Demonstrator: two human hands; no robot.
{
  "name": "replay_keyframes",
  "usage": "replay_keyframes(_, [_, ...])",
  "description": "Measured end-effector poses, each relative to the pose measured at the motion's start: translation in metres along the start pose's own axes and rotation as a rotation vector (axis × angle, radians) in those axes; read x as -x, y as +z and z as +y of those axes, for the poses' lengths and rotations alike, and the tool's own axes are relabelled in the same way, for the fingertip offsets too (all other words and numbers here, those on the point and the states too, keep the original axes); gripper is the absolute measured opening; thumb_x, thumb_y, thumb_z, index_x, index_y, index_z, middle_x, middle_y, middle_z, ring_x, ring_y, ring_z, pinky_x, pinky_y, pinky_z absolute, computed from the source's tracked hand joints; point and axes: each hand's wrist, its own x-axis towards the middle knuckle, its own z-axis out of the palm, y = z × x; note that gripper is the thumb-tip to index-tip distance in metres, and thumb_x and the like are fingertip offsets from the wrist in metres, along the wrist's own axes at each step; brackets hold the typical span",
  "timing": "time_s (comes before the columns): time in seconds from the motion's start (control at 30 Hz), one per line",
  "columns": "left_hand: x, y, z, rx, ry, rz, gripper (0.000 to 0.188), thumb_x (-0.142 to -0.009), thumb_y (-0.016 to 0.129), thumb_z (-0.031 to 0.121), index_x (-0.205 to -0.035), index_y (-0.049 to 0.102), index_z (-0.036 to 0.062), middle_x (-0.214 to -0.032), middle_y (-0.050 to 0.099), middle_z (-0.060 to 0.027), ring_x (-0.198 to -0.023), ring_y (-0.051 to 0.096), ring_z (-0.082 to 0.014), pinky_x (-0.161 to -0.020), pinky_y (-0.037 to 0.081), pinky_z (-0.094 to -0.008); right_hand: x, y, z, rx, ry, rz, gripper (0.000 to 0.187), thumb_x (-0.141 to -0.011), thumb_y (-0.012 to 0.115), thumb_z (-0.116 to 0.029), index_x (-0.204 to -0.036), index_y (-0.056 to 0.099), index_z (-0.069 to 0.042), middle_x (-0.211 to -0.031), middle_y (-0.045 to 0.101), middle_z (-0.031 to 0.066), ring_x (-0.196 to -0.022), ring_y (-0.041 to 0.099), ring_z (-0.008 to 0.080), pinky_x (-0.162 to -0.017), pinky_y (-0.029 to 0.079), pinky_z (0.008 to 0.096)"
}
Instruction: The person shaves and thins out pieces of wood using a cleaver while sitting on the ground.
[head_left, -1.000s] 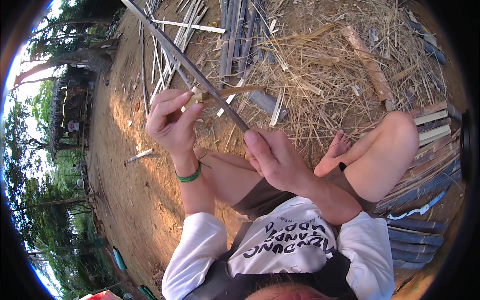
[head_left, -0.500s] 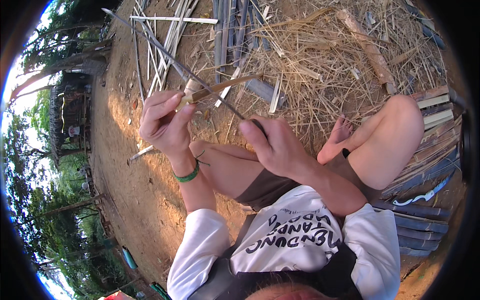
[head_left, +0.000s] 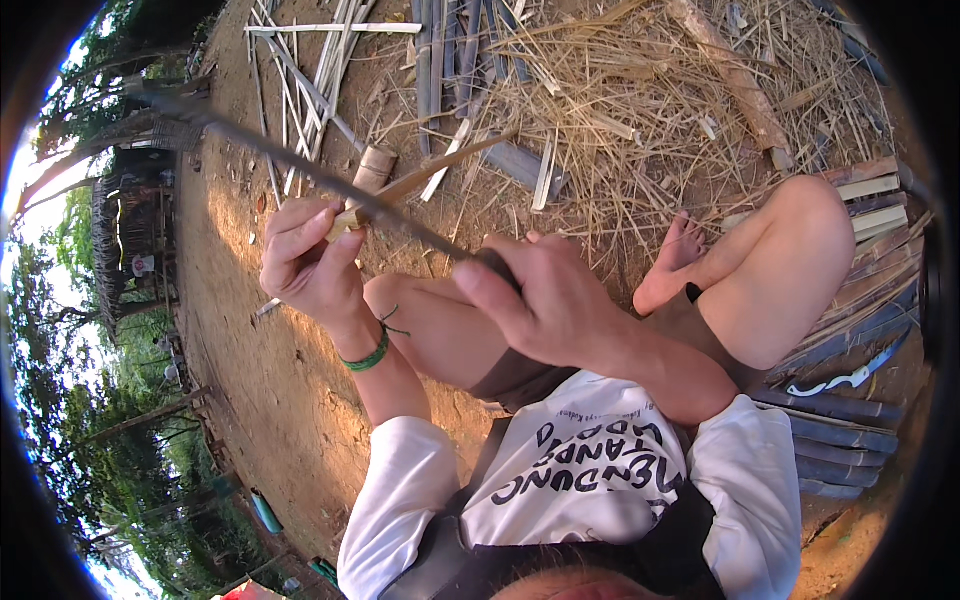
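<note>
Left fingers (head_left: pixel 303 238) — pinching brown strip (head_left: pixel 425 172); right fingers (head_left: pixel 488 292) — clasping knife handle (head_left: pixel 497 264); blade (head_left: pixel 300 166) crossing strip

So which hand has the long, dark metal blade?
The right hand's grip has it; the left hand, wearing a green cord bracelet, pinches a thin tan bamboo strip.

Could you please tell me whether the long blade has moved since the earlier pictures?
Yes: judged against the pale strips, the long blade has swung down and leftward in the view, now crossing them nearer their lower ends.
</note>
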Motion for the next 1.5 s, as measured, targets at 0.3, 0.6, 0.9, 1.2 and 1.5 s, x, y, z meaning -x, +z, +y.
replay_keyframes(0.3, [-0.005,-0.001,-0.001,-0.067,0.080,-0.036,0.031,-0.068,0.083,-0.001,-0.095,0.068,0.0010,-0.091,0.067,-0.0133,-0.082,0.064,-0.0230,-0.070,0.051,-0.0302,-0.019,0.005,0.141,0.059,0.499,0.001,0.064,-0.100,0.045,-0.050,-0.075,0.063,0.006,-0.055,0.057,0.0171,-0.054,0.059,0.0304,-0.056,0.044,0.0430])
replay_keyframes(0.6, [-0.015,-0.004,-0.014,-0.019,0.065,-0.048,0.028,-0.076,0.082,0.009,-0.100,0.068,0.0032,-0.093,0.064,-0.0110,-0.086,0.060,-0.0208,-0.075,0.049,-0.0305,-0.008,0.012,0.218,-0.047,0.452,0.135,0.064,-0.100,0.043,-0.052,-0.063,0.057,-0.001,-0.051,0.053,0.0080,-0.043,0.051,0.0196,-0.043,0.040,0.0372])
replay_keyframes(0.9, [-0.009,-0.015,-0.024,0.035,0.083,0.029,0.032,-0.072,0.084,0.007,-0.100,0.069,0.0019,-0.088,0.064,-0.0112,-0.077,0.058,-0.0196,-0.065,0.047,-0.0277,-0.006,0.014,0.192,0.042,0.466,-0.027,0.065,-0.098,0.044,-0.055,-0.071,0.063,0.002,-0.056,0.057,0.0117,-0.055,0.057,0.0220,-0.056,0.044,0.0405])
replay_keyframes(1.2, [-0.004,-0.015,-0.018,0.056,0.110,-0.054,0.032,-0.074,0.085,0.011,-0.101,0.070,0.0051,-0.084,0.062,-0.0072,-0.075,0.056,-0.0182,-0.058,0.044,-0.0265,-0.012,0.015,0.174,-0.024,0.402,0.071,0.058,-0.096,0.046,-0.049,-0.084,0.068,0.004,-0.059,0.060,0.0170,-0.055,0.062,0.0265,-0.057,0.049,0.0420])
replay_keyframes(1.5, [-0.002,-0.030,-0.018,0.017,0.056,-0.028,0.030,-0.076,0.083,0.010,-0.102,0.070,0.0059,-0.088,0.064,-0.0093,-0.078,0.057,-0.0171,-0.059,0.046,-0.0256,-0.008,-0.001,0.236,0.251,0.479,0.039,0.053,-0.093,0.056,-0.051,-0.076,0.068,-0.002,-0.063,0.063,0.0182,-0.060,0.065,0.0312,-0.057,0.048,0.0423])
